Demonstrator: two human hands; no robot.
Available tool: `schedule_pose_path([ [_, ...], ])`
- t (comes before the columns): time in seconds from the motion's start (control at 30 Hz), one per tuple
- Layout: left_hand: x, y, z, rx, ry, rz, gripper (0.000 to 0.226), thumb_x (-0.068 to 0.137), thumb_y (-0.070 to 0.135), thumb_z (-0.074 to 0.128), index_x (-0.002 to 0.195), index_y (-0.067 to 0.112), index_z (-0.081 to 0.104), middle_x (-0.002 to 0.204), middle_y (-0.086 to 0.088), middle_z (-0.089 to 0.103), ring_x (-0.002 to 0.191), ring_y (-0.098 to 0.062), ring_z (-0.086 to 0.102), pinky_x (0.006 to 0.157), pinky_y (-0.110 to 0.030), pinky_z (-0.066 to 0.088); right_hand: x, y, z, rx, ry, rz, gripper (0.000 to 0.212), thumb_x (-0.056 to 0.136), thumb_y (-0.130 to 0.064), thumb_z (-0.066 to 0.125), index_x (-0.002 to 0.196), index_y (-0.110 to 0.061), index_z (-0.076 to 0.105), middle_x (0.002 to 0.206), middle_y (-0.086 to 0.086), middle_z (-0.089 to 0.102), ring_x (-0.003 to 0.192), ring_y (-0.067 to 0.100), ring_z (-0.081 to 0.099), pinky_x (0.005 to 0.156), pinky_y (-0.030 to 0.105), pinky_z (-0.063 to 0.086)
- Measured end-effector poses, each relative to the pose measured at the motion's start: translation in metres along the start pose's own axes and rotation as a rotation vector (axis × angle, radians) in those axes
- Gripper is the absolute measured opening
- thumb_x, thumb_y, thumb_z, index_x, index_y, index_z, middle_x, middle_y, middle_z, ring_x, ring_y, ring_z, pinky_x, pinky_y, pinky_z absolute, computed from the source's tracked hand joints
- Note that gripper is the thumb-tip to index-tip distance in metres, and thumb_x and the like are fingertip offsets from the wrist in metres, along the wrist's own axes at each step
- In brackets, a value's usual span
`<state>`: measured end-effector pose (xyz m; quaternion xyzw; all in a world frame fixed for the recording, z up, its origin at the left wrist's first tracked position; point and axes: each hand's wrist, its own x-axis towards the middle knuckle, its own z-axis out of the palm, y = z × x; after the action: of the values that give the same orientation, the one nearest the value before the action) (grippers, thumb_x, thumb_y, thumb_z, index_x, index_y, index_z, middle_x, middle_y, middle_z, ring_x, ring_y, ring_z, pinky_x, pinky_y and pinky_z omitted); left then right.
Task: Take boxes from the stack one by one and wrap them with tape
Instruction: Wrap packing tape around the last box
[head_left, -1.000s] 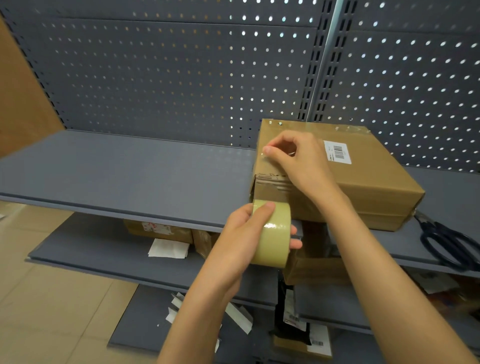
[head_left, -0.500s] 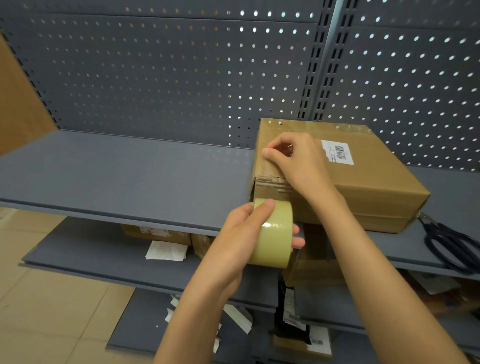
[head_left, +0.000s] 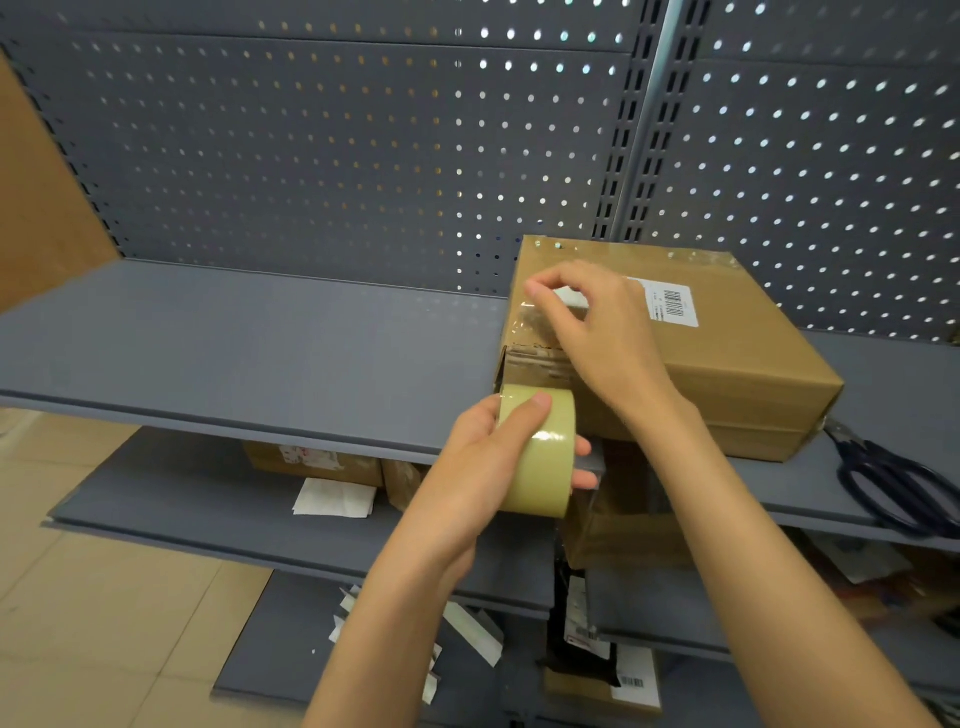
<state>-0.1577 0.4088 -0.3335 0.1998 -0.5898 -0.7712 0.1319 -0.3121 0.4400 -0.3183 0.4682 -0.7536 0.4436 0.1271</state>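
Note:
A flat brown cardboard box (head_left: 727, 364) with a barcode label lies on the grey shelf (head_left: 234, 353), its near left corner torn. My left hand (head_left: 488, 467) grips a roll of yellowish tape (head_left: 540, 457) just below that corner, at the shelf's front edge. A clear strip of tape (head_left: 524, 332) runs from the roll up over the corner onto the box top. My right hand (head_left: 597, 332) pinches the strip's end just above the box top near the left edge.
Dark-handled scissors (head_left: 893, 483) lie on the shelf right of the box. Lower shelves hold more cardboard boxes (head_left: 311, 460), white paper slips (head_left: 335, 499) and a black package (head_left: 576, 639). A perforated grey back panel (head_left: 363, 156) rises behind. Tiled floor at left.
The view has shifted slightly. My right hand's fingers have lifted a little off the box top with the tape end; the roll stays at the corner.

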Motion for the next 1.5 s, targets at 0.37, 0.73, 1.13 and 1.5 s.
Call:
schedule_pose_path([
  [0.37,-0.009,-0.01,0.008,0.063,0.101,0.135,0.019,0.099,0.028,0.045,0.101,0.015,0.058,0.067,-0.004,0.071,0.062,-0.015,0.07,0.057,-0.022,0.055,-0.006,0.006,-0.009,-0.309,-0.419,0.006,0.04,0.104,-0.032,0.032,0.14,-0.025,0.047,0.147,-0.007,0.044,0.139,0.017,0.034,0.108,0.04,0.033],
  [0.73,-0.024,-0.024,0.012,0.18,0.198,0.143,0.019,0.097,0.032,0.051,0.094,0.017,0.062,0.07,-0.006,0.073,0.065,-0.016,0.072,0.059,-0.026,0.056,-0.005,0.01,-0.002,-0.339,-0.413,0.019,0.041,0.104,-0.035,0.03,0.14,-0.026,0.046,0.146,-0.007,0.044,0.135,0.024,0.04,0.108,0.044,0.035],
  [1.13,-0.025,-0.027,0.014,0.13,0.393,0.184,0.031,0.088,0.027,0.066,0.101,0.031,0.037,0.08,-0.001,0.066,0.053,-0.012,0.067,0.046,-0.022,0.049,-0.004,0.008,-0.006,-0.309,-0.431,0.028,0.038,0.104,-0.027,0.032,0.125,-0.014,0.06,0.138,0.003,0.055,0.132,0.023,0.043,0.101,0.045,0.039],
  [1.5,-0.003,-0.027,0.007,0.318,0.538,0.28,0.009,0.09,0.027,0.062,0.092,0.02,0.056,0.036,0.011,0.041,0.039,-0.001,0.037,0.039,-0.007,0.029,-0.006,0.01,-0.002,-0.292,-0.38,0.047,0.037,0.102,-0.03,0.033,0.114,-0.011,0.062,0.123,0.004,0.064,0.122,0.028,0.051,0.093,0.045,0.045],
])
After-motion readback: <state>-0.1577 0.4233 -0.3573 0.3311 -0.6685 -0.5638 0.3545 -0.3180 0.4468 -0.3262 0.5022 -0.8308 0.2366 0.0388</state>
